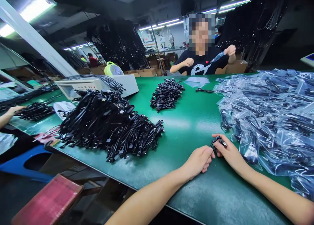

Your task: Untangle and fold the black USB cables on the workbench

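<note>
Both of my hands meet over the green table (191,130) at a small black coiled cable (215,141). My left hand (200,159) has its fingers closed on the lower left side of the coil. On the right side, my right hand (227,149) pinches the same cable, with a connector end showing by the thumb. A large heap of black cables (105,123) lies to the left of my hands. To their right is a wide pile of clear bags with cables inside (265,110). Beyond them sits a smaller pile of coiled cables (166,93).
Across the table a person (202,61) holds a clear bag near flat bags (196,81) and a single cable (204,90). A white machine (98,84), green fan (113,69), red stool (47,202) and another person's hand (14,110) are at left.
</note>
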Motion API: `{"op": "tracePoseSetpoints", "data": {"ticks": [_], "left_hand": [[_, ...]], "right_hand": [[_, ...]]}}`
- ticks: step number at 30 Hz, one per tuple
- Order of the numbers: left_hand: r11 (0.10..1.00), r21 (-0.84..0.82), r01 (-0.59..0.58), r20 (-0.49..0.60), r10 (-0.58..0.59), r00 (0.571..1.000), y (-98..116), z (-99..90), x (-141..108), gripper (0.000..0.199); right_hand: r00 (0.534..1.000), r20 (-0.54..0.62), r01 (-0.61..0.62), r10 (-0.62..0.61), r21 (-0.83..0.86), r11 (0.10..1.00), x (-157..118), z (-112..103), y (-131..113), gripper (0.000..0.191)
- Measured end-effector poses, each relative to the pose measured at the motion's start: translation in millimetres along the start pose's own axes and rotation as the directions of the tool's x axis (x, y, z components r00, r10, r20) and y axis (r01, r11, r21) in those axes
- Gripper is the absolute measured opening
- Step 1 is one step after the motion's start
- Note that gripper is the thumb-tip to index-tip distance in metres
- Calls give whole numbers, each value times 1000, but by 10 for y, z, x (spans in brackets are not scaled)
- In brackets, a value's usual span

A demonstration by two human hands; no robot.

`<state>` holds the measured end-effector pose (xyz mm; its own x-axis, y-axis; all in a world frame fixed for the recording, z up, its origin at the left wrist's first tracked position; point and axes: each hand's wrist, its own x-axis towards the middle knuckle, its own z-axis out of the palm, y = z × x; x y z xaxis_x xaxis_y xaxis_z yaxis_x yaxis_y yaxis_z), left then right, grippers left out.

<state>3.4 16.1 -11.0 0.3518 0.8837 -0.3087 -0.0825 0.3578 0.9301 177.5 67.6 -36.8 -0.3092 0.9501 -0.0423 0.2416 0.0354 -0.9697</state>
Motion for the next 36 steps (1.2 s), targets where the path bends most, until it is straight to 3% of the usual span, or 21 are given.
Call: {"op": "tracePoseSetpoints", "data": {"ticks": [15, 22, 29, 36], "left_hand": [[1000, -2, -9, 55, 9, 998, -47, -14, 3, 55], [997, -69, 39, 147, -29, 989, -39, 6, -14, 58], [977, -211, 36, 200, 7, 980, -22, 5, -7, 64], [975, -212, 64, 176, -26, 984, -10, 33, -35, 63]], "right_hand": [[985, 168, 31, -35, 26, 999, -17, -60, -59, 52], [968, 242, 55, -71, 73, 996, -49, -33, -68, 61], [973, 229, -48, -12, 253, 966, -72, -13, -72, 50], [962, 272, -134, 28, 381, 915, -107, 45, -124, 52]]}}
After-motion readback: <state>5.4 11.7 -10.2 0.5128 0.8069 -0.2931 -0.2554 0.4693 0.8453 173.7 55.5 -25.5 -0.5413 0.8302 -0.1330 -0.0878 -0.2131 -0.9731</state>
